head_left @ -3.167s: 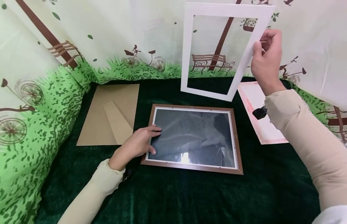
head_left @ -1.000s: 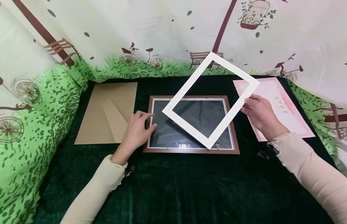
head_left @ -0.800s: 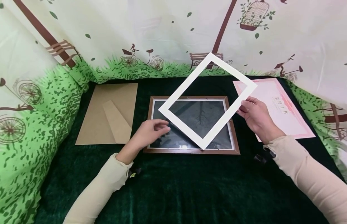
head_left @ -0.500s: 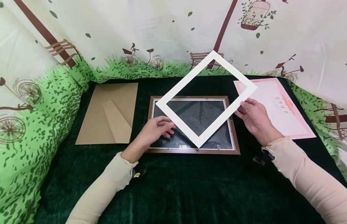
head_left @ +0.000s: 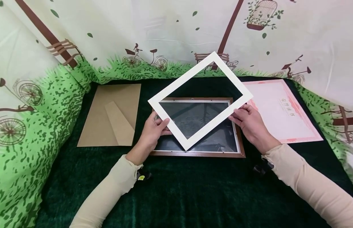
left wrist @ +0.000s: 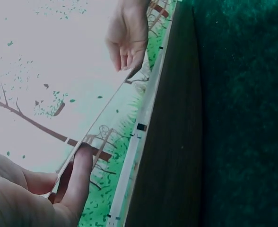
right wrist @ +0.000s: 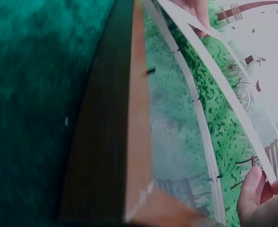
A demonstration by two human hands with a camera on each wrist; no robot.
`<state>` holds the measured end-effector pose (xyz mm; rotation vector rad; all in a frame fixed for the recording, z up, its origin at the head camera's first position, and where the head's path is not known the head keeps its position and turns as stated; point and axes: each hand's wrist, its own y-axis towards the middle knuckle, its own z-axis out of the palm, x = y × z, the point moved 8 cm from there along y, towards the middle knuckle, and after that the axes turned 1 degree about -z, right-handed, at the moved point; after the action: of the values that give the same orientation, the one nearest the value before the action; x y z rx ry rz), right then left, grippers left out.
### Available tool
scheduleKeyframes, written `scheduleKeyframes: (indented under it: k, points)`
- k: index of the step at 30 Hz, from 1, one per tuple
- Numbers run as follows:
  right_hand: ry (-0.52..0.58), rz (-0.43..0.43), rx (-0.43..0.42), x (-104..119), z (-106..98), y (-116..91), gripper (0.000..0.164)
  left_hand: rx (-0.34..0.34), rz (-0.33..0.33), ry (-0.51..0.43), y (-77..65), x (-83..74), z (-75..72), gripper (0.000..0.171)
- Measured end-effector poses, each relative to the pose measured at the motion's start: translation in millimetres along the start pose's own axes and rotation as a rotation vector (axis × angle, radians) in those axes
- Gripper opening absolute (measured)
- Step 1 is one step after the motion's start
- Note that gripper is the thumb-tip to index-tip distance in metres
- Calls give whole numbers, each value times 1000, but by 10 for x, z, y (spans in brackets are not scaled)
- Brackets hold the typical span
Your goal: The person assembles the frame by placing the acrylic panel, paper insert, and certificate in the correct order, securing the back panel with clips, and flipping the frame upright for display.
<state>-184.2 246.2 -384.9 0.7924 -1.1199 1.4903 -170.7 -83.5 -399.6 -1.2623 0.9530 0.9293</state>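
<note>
1. Where the green velvet-covered counter [head_left: 176,196] ends at its left edge, a white curtain [head_left: 156,28] printed with brown bicycles, brown benches and green grass comes down, running on along the rear and right edges.
2. Near the rear left corner of the counter lies a flat, rectangular tan cardboard board [head_left: 97,125] with a tapering tan strut [head_left: 119,125] on its upper face.
3. Right of that, the person's left hand [head_left: 152,131], in a cream sleeve [head_left: 113,180], pinches the side of a flat, rectangular white card mat [head_left: 184,79] with an open middle, thumb on top and fingers below.
4. Midway between the counter's left and right edges, the mat is held up at a slant, one corner toward the rear edge and another toward the front.
5. Beneath it, a rectangular brown picture frame [head_left: 197,154] with a thin white inner edge and a shiny clear pane [head_left: 222,139] lies flat on the counter; the right wrist view shows a gap between frame and mat.
6. At the mat's right side, the right hand [head_left: 253,126] holds the edge between thumb and fingers.
7. Beyond that hand, toward the rear right corner, lies a pale pink rectangular paper sheet [head_left: 271,114] with a deeper pink border and printed characters.
</note>
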Motion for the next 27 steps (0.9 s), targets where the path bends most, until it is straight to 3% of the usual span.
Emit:
scheduleKeyframes:
  k: [5,10,13,19,27]
  points:
    - [22,-66,-4,130,-52,32,32,7,12,12,-8,-38,-87,48]
    - [-24,-52,-22,278,-165,88,31,10,23,57,-21,-67,-189,34]
    - [-141,-12,3,344,-207,117,30,19,32,78,-23,-80,-236,29]
    - [-495,45,59,372,-226,159,36,67,15,92,-37,-77,-320,27]
    - [-814,16,108,264,-173,158,48,79,17,139,18,-87,-440,33]
